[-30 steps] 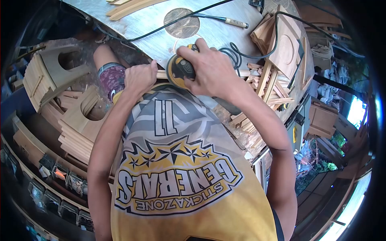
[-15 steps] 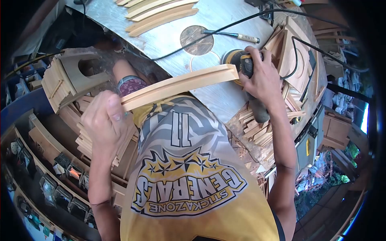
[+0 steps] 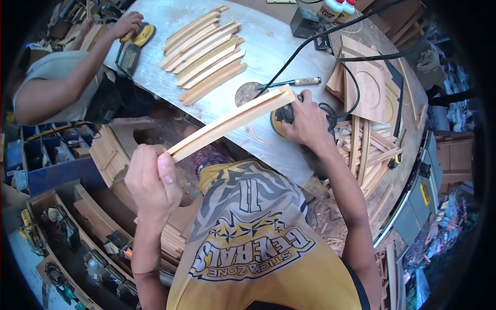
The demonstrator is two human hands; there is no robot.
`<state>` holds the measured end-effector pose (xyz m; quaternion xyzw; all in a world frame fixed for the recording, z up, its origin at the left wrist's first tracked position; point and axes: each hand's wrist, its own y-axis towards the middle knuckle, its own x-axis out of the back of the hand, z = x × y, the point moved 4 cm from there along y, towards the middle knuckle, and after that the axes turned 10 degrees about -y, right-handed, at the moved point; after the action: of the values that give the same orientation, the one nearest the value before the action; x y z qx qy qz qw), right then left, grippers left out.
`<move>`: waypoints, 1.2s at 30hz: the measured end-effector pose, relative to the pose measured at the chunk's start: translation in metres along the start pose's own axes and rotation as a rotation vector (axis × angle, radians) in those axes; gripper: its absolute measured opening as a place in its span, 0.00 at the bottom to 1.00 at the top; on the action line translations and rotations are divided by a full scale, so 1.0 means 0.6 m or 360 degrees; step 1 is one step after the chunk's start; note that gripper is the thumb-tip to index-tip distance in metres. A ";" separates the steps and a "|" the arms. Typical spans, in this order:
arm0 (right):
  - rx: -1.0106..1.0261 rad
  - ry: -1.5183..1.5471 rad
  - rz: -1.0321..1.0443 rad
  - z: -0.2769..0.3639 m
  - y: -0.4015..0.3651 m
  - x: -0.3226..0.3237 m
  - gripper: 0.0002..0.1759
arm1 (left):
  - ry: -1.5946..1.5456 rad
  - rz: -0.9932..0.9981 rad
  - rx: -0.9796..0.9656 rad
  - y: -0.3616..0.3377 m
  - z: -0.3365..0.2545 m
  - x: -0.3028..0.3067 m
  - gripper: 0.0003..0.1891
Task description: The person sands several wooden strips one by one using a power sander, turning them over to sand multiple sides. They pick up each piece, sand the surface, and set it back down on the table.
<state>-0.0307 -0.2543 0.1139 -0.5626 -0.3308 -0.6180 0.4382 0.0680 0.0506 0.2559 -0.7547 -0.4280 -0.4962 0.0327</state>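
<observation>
One co-worker's hand (image 3: pixel 129 24) has appeared; left fingers (image 3: pixel 166 168) grip wooden strip (image 3: pixel 232 123), right fingers (image 3: pixel 306 97) sander (image 3: pixel 279 121).

Your curved strip (image 3: pixel 232 124) is smooth, matt bare wood, while your sander (image 3: pixel 280 120) shows a plastic body. You wear a printed cloth jersey (image 3: pixel 253 237). Your table (image 3: pixel 281 157) looks smooth and faintly glossy; the chisel (image 3: pixel 294 82) has a metal blade.
</observation>
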 end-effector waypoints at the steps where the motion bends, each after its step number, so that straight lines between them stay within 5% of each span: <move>1: -0.0030 -0.0019 -0.0004 0.000 0.001 -0.002 0.34 | 0.0026 0.0005 -0.0026 0.007 -0.005 -0.002 0.11; 5: -0.0124 0.0116 -0.0068 -0.004 0.008 -0.036 0.29 | -0.0104 0.0063 -0.0244 0.043 -0.041 -0.036 0.10; 7: -0.0230 0.0299 -0.0023 -0.014 0.014 -0.056 0.27 | -0.0329 0.0408 -0.0092 0.050 -0.053 -0.098 0.12; 8: -0.0183 0.0357 -0.0441 -0.016 0.009 -0.071 0.10 | -0.0533 0.0626 -0.0072 0.050 -0.081 -0.140 0.13; 9: -0.0194 0.0534 -0.0791 -0.020 0.006 -0.090 0.14 | -0.0703 0.0878 -0.0027 0.044 -0.118 -0.186 0.14; 10: -0.0396 0.0375 -0.0762 -0.010 -0.011 -0.039 0.21 | -0.0727 0.1015 0.0025 0.038 -0.151 -0.234 0.14; 12: -0.0595 0.0216 -0.0456 0.003 -0.011 -0.021 0.25 | -0.0829 0.1107 -0.0294 0.033 -0.226 -0.318 0.14; 18: -0.0628 0.0123 -0.0628 -0.004 -0.009 -0.035 0.20 | -0.0786 0.1280 -0.0745 0.045 -0.409 -0.524 0.13; 19: -0.0629 0.0017 -0.0624 -0.007 -0.015 -0.030 0.18 | -0.0676 0.1307 -0.1181 0.041 -0.421 -0.547 0.09; 20: -0.0594 0.0165 -0.0580 -0.021 -0.012 -0.042 0.22 | -0.0596 0.1435 -0.1260 0.030 -0.421 -0.567 0.08; 23: -0.0570 0.0232 -0.0451 -0.028 -0.009 -0.043 0.31 | -0.1378 0.0802 -0.0974 0.048 -0.376 -0.488 0.06; 26: -0.0558 0.0137 -0.0262 -0.029 -0.015 -0.033 0.38 | -0.1365 0.0359 -0.0894 0.108 -0.258 -0.360 0.06; 27: -0.0526 0.0158 -0.0250 -0.028 -0.011 -0.031 0.38 | -0.1483 0.0291 -0.0645 0.127 -0.198 -0.332 0.07; 29: -0.0535 0.0189 -0.0189 -0.032 -0.019 -0.017 0.38 | -0.1007 0.0082 0.0138 0.151 -0.031 -0.328 0.09; 31: -0.0551 0.0195 -0.0150 -0.035 -0.019 -0.009 0.37 | -0.0035 0.0097 -0.0006 0.173 0.121 -0.344 0.13; 34: -0.0556 0.0195 -0.0163 -0.035 -0.020 -0.010 0.37 | 0.0503 0.0276 0.0100 0.127 0.287 -0.396 0.16; 36: -0.0595 0.0192 -0.0171 -0.037 -0.019 -0.012 0.38 | 0.0416 0.0246 0.0055 0.102 0.295 -0.394 0.18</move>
<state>-0.0499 -0.2686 0.1047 -0.5778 -0.2130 -0.7237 0.3115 0.2037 -0.0489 0.0053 -0.7138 -0.3691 -0.5787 0.1392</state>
